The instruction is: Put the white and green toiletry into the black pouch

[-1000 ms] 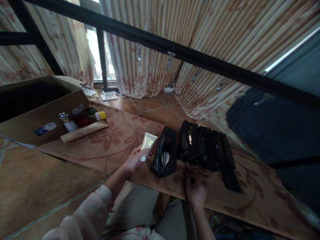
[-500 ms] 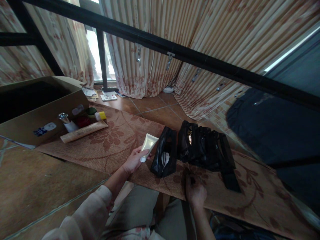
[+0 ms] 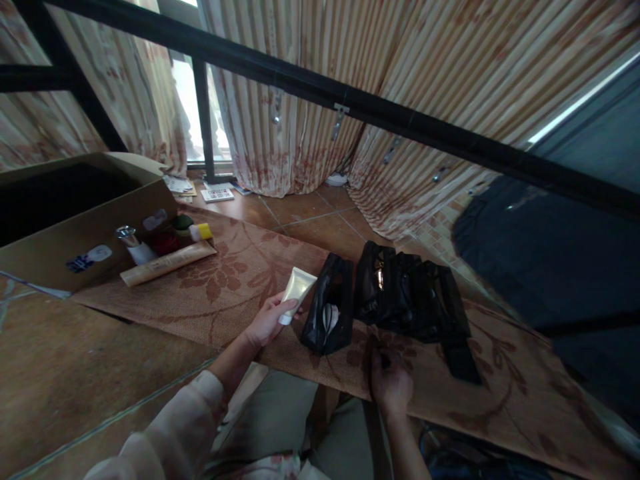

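Note:
My left hand (image 3: 270, 322) is closed round a pale cream squeeze tube (image 3: 299, 287) with a white cap pointing down towards me. Just right of the tube stands a black open-topped pouch (image 3: 314, 327) with something whitish inside. My right hand (image 3: 393, 381) rests on the patterned mat, its fingers loosely curled in shadow, and I see nothing in them. Beyond it is a row of black pouches (image 3: 410, 293), one showing a gold-coloured item (image 3: 380, 275). A flat black flap (image 3: 463, 361) lies at their right end.
On the brown mat (image 3: 250, 267), at left, lie a long beige tube (image 3: 167, 263), a silver-topped bottle (image 3: 137, 247), a red jar (image 3: 166, 243) and a yellow-capped container (image 3: 201, 232). A cardboard box (image 3: 115, 227) stands behind them. A dark metal bar (image 3: 300, 77) crosses above.

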A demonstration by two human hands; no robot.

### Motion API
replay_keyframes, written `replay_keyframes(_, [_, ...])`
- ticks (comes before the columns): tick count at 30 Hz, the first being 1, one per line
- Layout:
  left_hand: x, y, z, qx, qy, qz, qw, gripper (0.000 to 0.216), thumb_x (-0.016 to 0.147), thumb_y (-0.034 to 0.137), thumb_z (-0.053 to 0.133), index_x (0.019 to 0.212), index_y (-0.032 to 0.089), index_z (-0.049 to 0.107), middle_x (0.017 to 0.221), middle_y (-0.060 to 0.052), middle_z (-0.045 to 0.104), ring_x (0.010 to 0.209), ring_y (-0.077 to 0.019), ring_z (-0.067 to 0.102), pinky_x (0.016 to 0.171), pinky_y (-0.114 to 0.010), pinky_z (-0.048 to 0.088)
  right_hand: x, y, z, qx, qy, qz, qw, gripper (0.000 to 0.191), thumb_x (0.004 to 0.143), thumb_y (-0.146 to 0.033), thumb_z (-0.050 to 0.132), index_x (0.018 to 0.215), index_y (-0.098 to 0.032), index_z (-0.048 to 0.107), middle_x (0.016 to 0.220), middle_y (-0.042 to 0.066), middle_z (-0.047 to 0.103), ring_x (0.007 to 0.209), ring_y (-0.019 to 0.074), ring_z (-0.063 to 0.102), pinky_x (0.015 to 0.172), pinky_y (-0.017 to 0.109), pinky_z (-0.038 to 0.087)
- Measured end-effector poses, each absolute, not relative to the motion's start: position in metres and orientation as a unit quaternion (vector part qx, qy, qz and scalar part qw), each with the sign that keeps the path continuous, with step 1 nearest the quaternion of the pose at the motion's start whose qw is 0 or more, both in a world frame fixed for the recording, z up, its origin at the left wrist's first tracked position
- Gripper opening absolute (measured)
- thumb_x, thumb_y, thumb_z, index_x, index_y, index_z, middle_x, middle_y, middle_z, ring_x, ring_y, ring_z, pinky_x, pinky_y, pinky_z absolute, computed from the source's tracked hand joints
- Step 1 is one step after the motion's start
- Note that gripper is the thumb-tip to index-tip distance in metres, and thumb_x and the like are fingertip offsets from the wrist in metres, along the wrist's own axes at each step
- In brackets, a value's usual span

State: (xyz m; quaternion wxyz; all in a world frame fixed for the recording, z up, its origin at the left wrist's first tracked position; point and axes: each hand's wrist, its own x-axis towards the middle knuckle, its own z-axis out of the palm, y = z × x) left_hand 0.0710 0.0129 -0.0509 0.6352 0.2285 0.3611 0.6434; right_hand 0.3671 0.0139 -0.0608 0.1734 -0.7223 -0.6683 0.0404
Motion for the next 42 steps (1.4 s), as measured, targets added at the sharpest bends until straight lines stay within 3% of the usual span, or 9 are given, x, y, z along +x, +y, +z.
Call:
replay_keyframes(15, [0.070,0.013,-0.050,0.221,0.369,0.644,0.633,0.023,0.071,0.031,0.073,0.079,0.011,0.068,0.069,-0.005,0.068,0.058,-0.0115,0.059,0.061,-0.022,0.045,0.368,0.013,-0.062,-0.725,-0.664,0.042,0.178,0.046,0.088,-0.052,0.037,0.090,-0.016,0.067,0.080,0.011,0.067,0.069,0.0207,0.058,0.060,0.027,0.035])
replay_keyframes(24, [0.070,0.015,-0.047,0.122,0.344,0.648,0.668,0.044,0.080,0.049,0.062,0.095,0.007,0.066,0.074,-0.010,0.068,0.067,-0.0186,0.064,0.064,-0.029,0.051,0.366,0.014,-0.058,-0.720,-0.671,0.037,0.175,0.045,0.089,-0.049,0.036,0.088,-0.016,0.067,0.083,0.012,0.068,0.073,0.0212,0.058,0.061,0.028,0.035])
replay_keyframes(38, [0.072,0.011,-0.040,0.133,0.323,0.654,0.672,0.034,0.068,0.023,0.067,0.100,0.014,0.063,0.080,-0.006,0.069,0.073,-0.0203,0.066,0.066,-0.030,0.051,0.366,0.014,-0.059,-0.724,-0.667,0.040,0.170,0.045,0.089,-0.050,0.036,0.087,-0.017,0.066,0.079,0.010,0.067,0.066,0.0192,0.057,0.058,0.027,0.033])
replay_keyframes(42, [0.069,0.012,-0.037,0.102,0.301,0.655,0.686,0.031,0.071,0.030,0.062,0.097,0.013,0.061,0.076,-0.007,0.067,0.067,-0.0204,0.065,0.064,-0.032,0.052,0.366,0.014,-0.058,-0.718,-0.672,0.032,0.181,0.046,0.089,-0.050,0.036,0.086,-0.017,0.067,0.079,0.011,0.067,0.069,0.0200,0.057,0.060,0.027,0.034])
